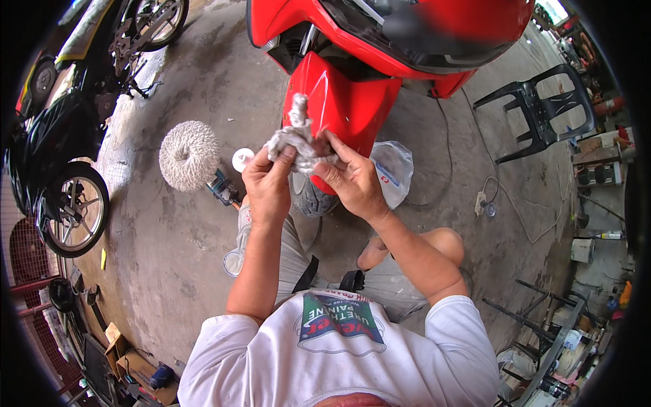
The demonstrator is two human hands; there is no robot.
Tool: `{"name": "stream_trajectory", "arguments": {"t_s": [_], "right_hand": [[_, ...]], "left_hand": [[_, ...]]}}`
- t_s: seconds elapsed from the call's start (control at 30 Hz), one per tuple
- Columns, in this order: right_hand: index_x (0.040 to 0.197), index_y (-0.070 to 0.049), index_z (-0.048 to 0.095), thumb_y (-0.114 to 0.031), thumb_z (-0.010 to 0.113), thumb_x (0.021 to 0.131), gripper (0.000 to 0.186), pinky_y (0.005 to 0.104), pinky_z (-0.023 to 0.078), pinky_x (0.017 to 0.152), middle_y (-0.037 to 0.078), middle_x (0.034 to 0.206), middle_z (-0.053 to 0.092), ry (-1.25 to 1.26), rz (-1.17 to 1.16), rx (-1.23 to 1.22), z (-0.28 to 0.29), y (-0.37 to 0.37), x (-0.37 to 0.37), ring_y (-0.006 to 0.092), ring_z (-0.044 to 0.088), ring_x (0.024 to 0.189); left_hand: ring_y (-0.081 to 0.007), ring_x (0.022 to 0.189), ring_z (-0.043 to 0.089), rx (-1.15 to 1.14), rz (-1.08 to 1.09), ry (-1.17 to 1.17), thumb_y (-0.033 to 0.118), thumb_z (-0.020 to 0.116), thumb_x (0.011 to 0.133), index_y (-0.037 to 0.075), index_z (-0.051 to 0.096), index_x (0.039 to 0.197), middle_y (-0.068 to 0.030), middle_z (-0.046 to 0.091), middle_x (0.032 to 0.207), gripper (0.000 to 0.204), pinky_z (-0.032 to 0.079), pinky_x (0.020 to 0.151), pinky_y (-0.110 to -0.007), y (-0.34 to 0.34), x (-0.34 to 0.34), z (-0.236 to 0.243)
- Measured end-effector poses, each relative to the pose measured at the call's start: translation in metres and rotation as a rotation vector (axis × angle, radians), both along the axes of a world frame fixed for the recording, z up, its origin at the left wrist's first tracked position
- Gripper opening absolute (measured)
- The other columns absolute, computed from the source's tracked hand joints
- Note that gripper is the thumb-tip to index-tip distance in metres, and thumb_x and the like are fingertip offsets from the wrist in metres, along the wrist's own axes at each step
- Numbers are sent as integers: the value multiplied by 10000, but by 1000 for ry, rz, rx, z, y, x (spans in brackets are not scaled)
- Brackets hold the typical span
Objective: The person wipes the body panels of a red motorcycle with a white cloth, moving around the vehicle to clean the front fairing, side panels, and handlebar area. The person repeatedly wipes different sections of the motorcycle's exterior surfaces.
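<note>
My left hand (270, 176) and my right hand (347, 178) both grip a bunched, greyish-white cloth (298, 139), fingers closed round its edges, in front of the red front fender (349, 102) of a scooter (434, 30). Below the fender is its tyre (312, 200). To the left of my hands, a woolly round pad (188, 155) tops a teal power tool (221, 188) on the floor, beside a small white round item (242, 160). A clear plastic bag (395, 176) lies right of the tyre. My seated legs show beneath my forearms.
Black motorcycles (61, 197) stand at the left. A black plastic chair (522, 122) is at upper right, near cables and an extension socket (480, 203) on the concrete floor (156, 271). Metal frames and clutter (556, 346) line the right; cardboard (142, 373) lies at lower left.
</note>
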State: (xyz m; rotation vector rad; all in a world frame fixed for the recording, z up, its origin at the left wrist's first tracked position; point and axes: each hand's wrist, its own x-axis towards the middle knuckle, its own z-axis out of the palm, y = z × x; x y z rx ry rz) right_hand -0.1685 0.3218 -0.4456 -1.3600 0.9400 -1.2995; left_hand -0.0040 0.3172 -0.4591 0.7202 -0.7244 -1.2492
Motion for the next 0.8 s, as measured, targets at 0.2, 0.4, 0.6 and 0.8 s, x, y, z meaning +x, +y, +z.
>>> {"name": "stream_trajectory", "arguments": {"t_s": [0.2,0.4,0.6,0.8], "right_hand": [[1194,35,696,-188,787,972,329,257,533,816,51,1075,740,215,73,23,10,-4,-15,72,644,943],[1114,43,730,-134,789,950,249,292,528,783,78,992,697,354,-102,-193,7,-9,-21,145,659,881],[1313,49,625,-147,753,972,414,389,543,871,161,1170,666,247,-277,-232,8,-10,-11,279,683,1022],[1516,35,454,-255,622,1078,552,336,544,929,151,1288,632,127,-137,-207,3,-9,-6,230,669,1121]], "left_hand": [[-107,889,687,139,-193,77,42,760,954,-29,758,1096,-70,770,1016,159,542,823,-286,1,-5,-3],[-150,1049,677,32,-87,-115,122,702,1013,-20,617,1313,-106,713,1182,342,564,854,-315,-5,-8,-5],[-172,1205,629,89,-111,-94,76,687,1018,-19,534,1456,-128,618,1372,474,585,932,-325,14,-27,13],[-156,985,691,-272,257,-605,-30,718,957,-16,740,1187,-114,718,1130,231,551,897,-282,0,-35,16]]}}
